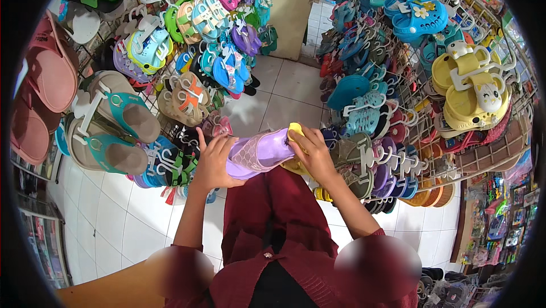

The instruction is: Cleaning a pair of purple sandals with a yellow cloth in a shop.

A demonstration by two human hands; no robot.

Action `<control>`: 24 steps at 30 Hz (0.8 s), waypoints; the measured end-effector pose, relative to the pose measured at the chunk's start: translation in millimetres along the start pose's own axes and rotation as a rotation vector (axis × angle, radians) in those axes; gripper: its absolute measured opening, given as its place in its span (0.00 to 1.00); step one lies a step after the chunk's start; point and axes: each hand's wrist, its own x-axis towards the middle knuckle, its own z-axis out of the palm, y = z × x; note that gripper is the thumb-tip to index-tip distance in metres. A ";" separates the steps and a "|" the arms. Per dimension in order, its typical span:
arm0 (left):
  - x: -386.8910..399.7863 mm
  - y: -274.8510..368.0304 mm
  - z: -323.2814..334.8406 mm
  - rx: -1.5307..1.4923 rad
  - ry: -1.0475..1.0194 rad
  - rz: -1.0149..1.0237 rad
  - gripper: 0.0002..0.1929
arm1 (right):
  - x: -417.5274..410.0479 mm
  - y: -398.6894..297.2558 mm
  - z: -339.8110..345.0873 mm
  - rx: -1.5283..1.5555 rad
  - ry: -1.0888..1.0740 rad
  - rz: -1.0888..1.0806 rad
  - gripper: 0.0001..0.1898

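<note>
Held out above my lap is a purple slip-on sandal [275,148] with a broad patterned strap. My left hand [215,161] grips one end of it, thumb below and fingers on top. At the other end, my right hand [313,152] pinches a yellow cloth or sponge [295,129] against the purple footbed. Below that hand a yellowish piece [297,166] shows beside the sandal; whether it belongs to the cloth cannot be told.
Wire racks [409,65] crowded with hanging sandals flank me on both sides. Grey sandals with teal straps [123,124] jut out on the left, yellow clogs [473,90] on the right. White floor tiles [294,82] run between the racks towards a beige panel [286,18].
</note>
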 end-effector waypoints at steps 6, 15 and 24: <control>18.2 17.1 -6.4 -0.169 0.044 0.036 0.46 | 11.8 -24.8 -42.5 -0.114 0.056 0.027 0.14; -13.8 -0.6 -0.9 -0.164 -0.022 -0.004 0.47 | -4.0 -26.7 -15.3 0.005 -0.022 0.033 0.15; -52.4 -15.6 49.1 -0.070 -0.297 -0.207 0.58 | -68.2 4.3 60.6 -0.003 -0.091 0.161 0.16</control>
